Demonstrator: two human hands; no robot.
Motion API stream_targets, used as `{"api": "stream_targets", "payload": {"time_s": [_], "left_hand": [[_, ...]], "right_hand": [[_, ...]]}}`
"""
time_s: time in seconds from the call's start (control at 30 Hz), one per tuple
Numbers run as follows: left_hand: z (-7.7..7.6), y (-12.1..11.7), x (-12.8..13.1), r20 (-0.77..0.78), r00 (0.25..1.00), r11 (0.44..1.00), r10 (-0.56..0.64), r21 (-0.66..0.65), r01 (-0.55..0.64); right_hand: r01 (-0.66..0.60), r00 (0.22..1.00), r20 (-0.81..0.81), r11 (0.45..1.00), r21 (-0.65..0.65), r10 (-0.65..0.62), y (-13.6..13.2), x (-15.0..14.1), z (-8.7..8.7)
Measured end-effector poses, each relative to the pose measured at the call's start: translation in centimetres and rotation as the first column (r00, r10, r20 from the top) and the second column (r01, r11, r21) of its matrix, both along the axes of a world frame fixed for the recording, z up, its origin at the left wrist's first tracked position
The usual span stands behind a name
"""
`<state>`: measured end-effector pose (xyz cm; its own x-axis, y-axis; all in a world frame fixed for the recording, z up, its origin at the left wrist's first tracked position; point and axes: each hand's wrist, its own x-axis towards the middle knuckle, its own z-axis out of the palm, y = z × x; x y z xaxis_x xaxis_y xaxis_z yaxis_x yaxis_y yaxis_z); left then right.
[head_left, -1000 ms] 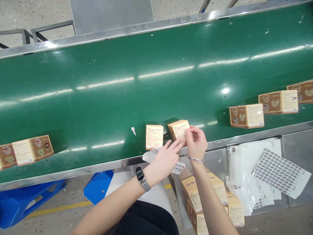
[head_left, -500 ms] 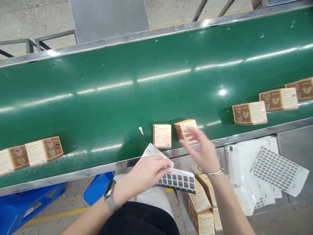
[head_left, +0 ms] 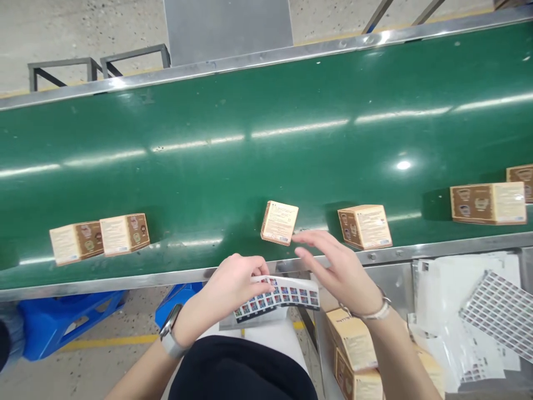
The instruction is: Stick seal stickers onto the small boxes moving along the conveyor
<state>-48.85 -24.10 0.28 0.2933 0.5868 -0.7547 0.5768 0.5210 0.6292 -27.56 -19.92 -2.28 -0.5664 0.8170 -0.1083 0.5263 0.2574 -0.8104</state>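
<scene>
Box (head_left: 278,223) turned askew, beside right fingers (head_left: 313,239)

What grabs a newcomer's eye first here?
The long green surface running across the whole picture. Then, at its near edge, the left hand pinching a sheet of small printed squares. Right of that, the open right hand is at the corner of a tan box; contact is unclear.

Cream-and-brown cardboard box (head_left: 279,222) turned aslant, earlier square-on. Matching cream-and-brown carton (head_left: 366,226), earlier just beside, now well apart to box's right. Right hand (head_left: 341,269) off carton, fingertips now at box's lower right corner. Left hand (head_left: 235,284), at carton second ago, now below and left of box, pinching white paper sheet of small printed stickers (head_left: 287,293).
</scene>
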Motion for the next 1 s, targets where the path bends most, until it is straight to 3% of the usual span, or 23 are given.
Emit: {"api": "stream_targets", "payload": {"time_s": [0.13, 0.27, 0.37, 0.63, 0.77, 0.9, 1.0], "left_hand": [[0.3, 0.2, -0.1, 0.113, 0.993, 0.998, 0.02, -0.053, -0.014], [0.0, 0.3, -0.4, 0.282, 0.959, 0.985, 0.034, -0.172, 0.016], [-0.3, 0.2, -0.7, 0.328, 0.945, 0.988, -0.004, -0.143, 0.054], [-0.5, 0.8, -0.6, 0.315, 0.946, 0.992, -0.072, -0.078, 0.101], [-1.2, 1.0, -0.2, 0.328, 0.941, 0.989, -0.083, -0.089, 0.119], [-2.1, 1.2, 0.4, 0.334, 0.942, 0.983, -0.023, -0.165, 0.082], [-2.7, 1.6, 0.8, 0.341, 0.94, 0.967, 0.015, -0.243, 0.072]], "right_hand": [[-0.293, 0.955, 0.025, 0.953, -0.075, 0.295, -0.4, -0.6, 2.2], [-0.332, 0.942, -0.02, 0.924, -0.191, 0.334, -0.8, -0.6, 1.9], [-0.338, 0.941, -0.069, 0.916, -0.218, 0.331, -0.9, -0.4, 1.7], [-0.288, 0.956, 0.07, 0.957, 0.028, 0.286, -1.9, -0.7, 2.4], [-0.333, 0.938, 0.169, 0.919, 0.212, 0.301, -2.2, -0.5, 2.5], [-0.364, 0.923, 0.263, 0.857, 0.366, 0.28, -2.5, -0.1, 2.4], [-0.31, 0.946, 0.217, 0.861, 0.403, 0.239, -2.8, 0.3, 2.1]]}}
